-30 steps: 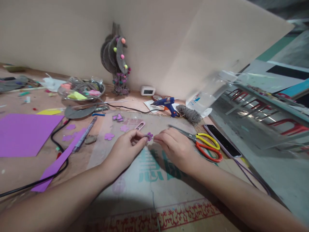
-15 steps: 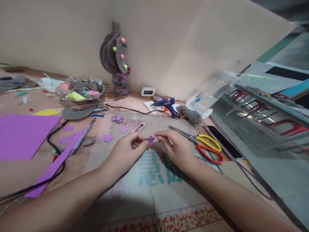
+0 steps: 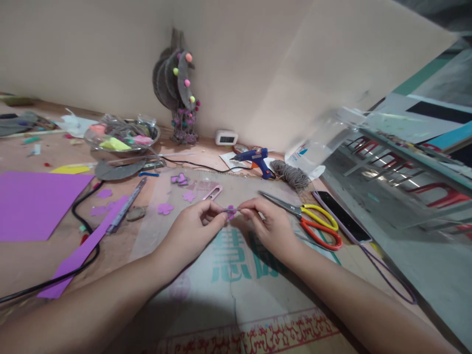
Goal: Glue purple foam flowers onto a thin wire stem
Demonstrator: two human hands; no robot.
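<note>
My left hand [image 3: 199,221] pinches a small purple flower cutout [image 3: 231,212] between thumb and fingertips, above the printed sheet [image 3: 236,300]. Close beside it, my right hand [image 3: 271,223] is closed, thumb against forefinger, on a thin grey strand that meets the flower; its far end is hidden in the fingers. Loose purple flower cutouts [image 3: 165,209] lie past my left hand, along with a small purple stack [image 3: 179,179]. Just beyond the fingertips rests a pale pink cutter [image 3: 213,192]. Scissors [image 3: 300,211] with yellow and orange handles are next to my right hand.
A blue glue gun [image 3: 254,157], grey yarn [image 3: 290,174] and a small white clock [image 3: 226,137] stand along the back. On the right is a phone [image 3: 342,216]. Leftward are purple sheet [image 3: 40,206], a pen [image 3: 127,205], a black cord [image 3: 75,211] and a filled bowl [image 3: 155,140].
Both hands stay almost where they were, still holding the purple flower and strand. The view has shifted very slightly.
</note>
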